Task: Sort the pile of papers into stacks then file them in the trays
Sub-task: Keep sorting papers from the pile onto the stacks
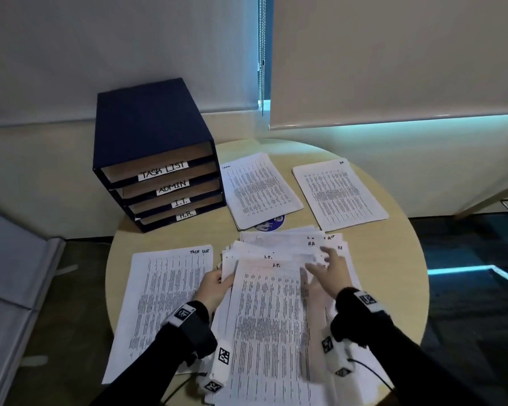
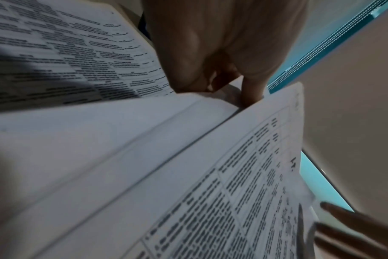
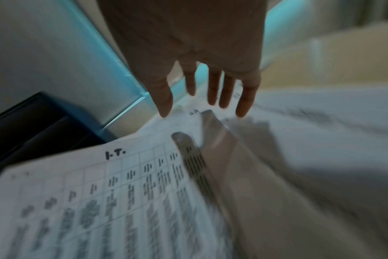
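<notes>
1. Bench [image 1: 393, 259]: round, light wood top. It carries all the papers and the tray unit.
2. Tray unit [image 1: 147, 127]: dark blue box at the far left of the bench. It has four slots, labelled from top to bottom TASK LIST, ADMIN, I.T. and H.R.
3. Paper pile [image 1: 279, 244]: unsorted, loosely fanned sheets at the centre of the bench, in front of the person. Handwritten headings show on several top edges.
4. Top sheet [image 1: 264, 317]: printed table with the handwritten heading "I.T." It lies uppermost on the near part of the pile, its left edge raised.
5. Left stack [image 1: 165, 288]: lies flat at the near left of the bench, just beside the pile, with the handwritten heading "TASK LIST".
6. Far stacks: one stack [image 1: 258, 189] lies just right of the tray unit; a second stack [image 1: 339, 194] lies further right, apart from the first. Their headings are too small to read.
7. Blue sticker [image 1: 272, 223]: round, on the bench surface, partly covered by the stack beside the tray unit.
8. Left hand [image 1: 214, 288]: fingers curled, thumb on top, pinching the left edge of the top sheet. The left wrist view shows the thumb pressed on the paper edge.
9. Right hand [image 1: 330, 273]: fingers straight and spread, holding nothing. It is above the right part of the pile, near the top right corner of the top sheet. Contact with the paper cannot be confirmed; the right wrist view is blurred.
</notes>
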`<state>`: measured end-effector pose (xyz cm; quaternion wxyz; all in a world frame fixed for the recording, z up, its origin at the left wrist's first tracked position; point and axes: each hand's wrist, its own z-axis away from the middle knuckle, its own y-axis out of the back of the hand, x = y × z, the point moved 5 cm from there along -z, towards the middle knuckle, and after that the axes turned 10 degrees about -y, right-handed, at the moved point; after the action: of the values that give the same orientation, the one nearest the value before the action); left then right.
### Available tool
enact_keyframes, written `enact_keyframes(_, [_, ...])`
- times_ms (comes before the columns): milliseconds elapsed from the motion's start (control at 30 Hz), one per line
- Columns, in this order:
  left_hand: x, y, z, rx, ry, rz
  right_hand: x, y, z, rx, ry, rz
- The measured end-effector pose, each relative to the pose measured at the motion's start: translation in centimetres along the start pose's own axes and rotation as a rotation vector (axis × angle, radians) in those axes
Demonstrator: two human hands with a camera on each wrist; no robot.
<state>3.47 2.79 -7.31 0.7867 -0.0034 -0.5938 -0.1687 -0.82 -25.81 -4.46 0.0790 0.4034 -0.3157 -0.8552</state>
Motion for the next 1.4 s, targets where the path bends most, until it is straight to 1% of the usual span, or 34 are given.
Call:
enact_keyframes(67, [-0.2,-0.1,0.3,0.034,-0.003,-0.014,2.2,-0.9,0.9,-0.062,-0.153,-0.164])
enact_keyframes(100, [-0.2,-0.2,0.4,0.047,-0.011,-0.028,3.2,-1.3,1.1,-0.072,-0.210,-0.216])
enact_keyframes(133, [-0.1,-0.3,0.4,0.052,-0.010,-0.045,3.9,-1.6,1.2,-0.071,-0.247,-0.251])
enact_keyframes(200, [0.0,-0.6,0.3,0.036,-0.039,-0.078,4.6,-2.0,1.4,-0.042,-0.275,-0.261])
enact_keyframes(267, [0.0,-0.6,0.1,0.060,-0.083,-0.123,4.7,-1.4,1.7,0.068,-0.249,-0.219])
enact_keyframes(333, [0.1,-0.3,0.0,0.113,-0.106,-0.165,4.3,-0.3,1.9,0.174,-0.166,-0.201])
enact_keyframes(400, [0.9,-0.2,0.4,0.167,-0.139,-0.174,4.4,0.9,1.9,0.219,-0.084,-0.209])
enact_keyframes(433, [1.3,-0.2,0.5,0.168,-0.162,-0.202,4.6,1.4,1.9,0.208,-0.052,-0.219])
enact_keyframes(467, [1.6,-0.3,0.6,0.158,-0.193,-0.245,4.7,1.7,1.9,0.169,-0.014,-0.246])
enact_keyframes(533, [1.5,-0.4,0.5,0.107,-0.225,-0.329,5.0,2.0,2.1,0.039,0.046,-0.369])
enact_keyframes(567, [0.9,-0.4,0.3,0.077,-0.206,-0.323,5.0,2.1,2.2,-0.026,0.056,-0.432])
enact_keyframes(600, [0.5,-0.5,0.1,0.060,-0.171,-0.276,4.9,2.2,2.4,-0.087,0.067,-0.492])
enact_keyframes(667, [0.2,-0.5,0.2,0.053,-0.059,-0.135,4.7,2.4,2.7,-0.192,0.083,-0.562])
enact_keyframes(733, [-0.1,-0.5,0.2,0.015,-0.008,-0.040,4.6,2.4,2.8,-0.270,0.058,-0.605])
enact_keyframes(767, [-0.1,-0.6,0.2,0.005,0.004,-0.021,4.8,2.3,2.7,-0.286,0.037,-0.611])
enact_keyframes(867, [0.0,-0.7,0.1,-0.021,-0.035,-0.063,5.4,1.4,2.3,-0.278,-0.037,-0.616])
enact_keyframes(933, [0.0,-0.6,0.1,-0.012,-0.058,-0.060,5.6,0.9,1.9,-0.247,-0.048,-0.576])
enact_keyframes(1033, [0.7,-0.3,0.4,0.025,-0.059,-0.010,5.9,1.0,1.5,-0.106,-0.022,-0.377])
enact_keyframes(1100, [0.9,-0.1,0.5,0.058,-0.029,0.020,6.2,1.2,1.6,-0.081,-0.021,-0.280])
enact_keyframes(1167, [0.5,0.2,0.3,0.097,-0.028,0.005,6.9,1.6,1.7,-0.099,-0.035,-0.237])
enact_keyframes(1233, [-0.8,0.5,-0.5,0.072,-0.038,-0.030,7.6,2.2,2.0,-0.145,-0.045,-0.229])
enact_keyframes(1300, [0.2,0.4,-0.3,0.071,-0.041,-0.064,7.7,2.8,2.5,-0.194,-0.016,-0.199])
enact_keyframes(1400, [0.4,0.1,-0.5,0.045,-0.058,-0.084,7.3,3.1,3.1,-0.247,0.041,-0.141])
